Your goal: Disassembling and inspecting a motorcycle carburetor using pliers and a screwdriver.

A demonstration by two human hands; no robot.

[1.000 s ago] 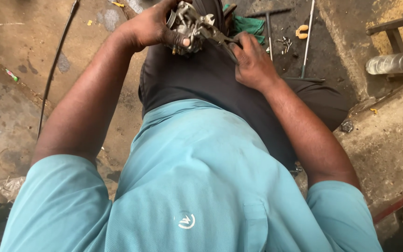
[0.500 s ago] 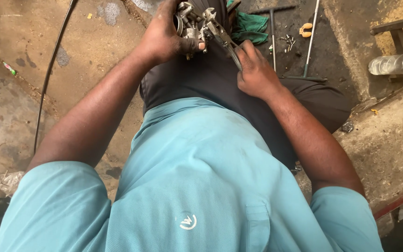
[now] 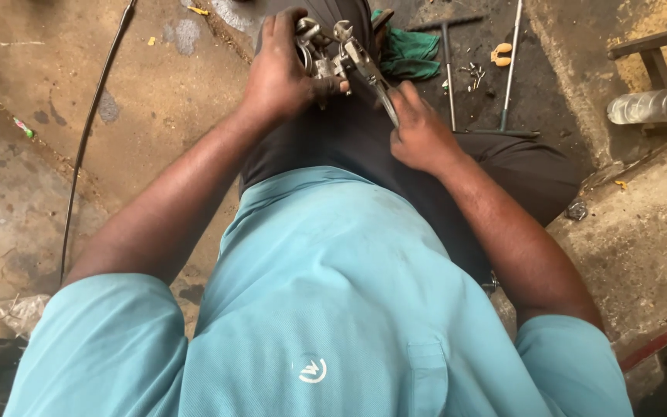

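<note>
Left hand wrapped over a small grey metal engine part, fingers clamped on its body, held above the lap over dark trousers. Right hand closed around the handles of metal pliers, fingers clamped tight, pliers' nose pressed against the right side of the part. Both forearms reaching forward from a teal shirt.

On the stained concrete floor, just beyond the knees: a crumpled green rag, a long T-handled wrench, a thin metal rod, a few small loose screws and a small yellow piece. Toward the floor's left edge, a thin black cable running top to bottom. At the right edge, a clear plastic bottle lying on its side by a wooden frame.
</note>
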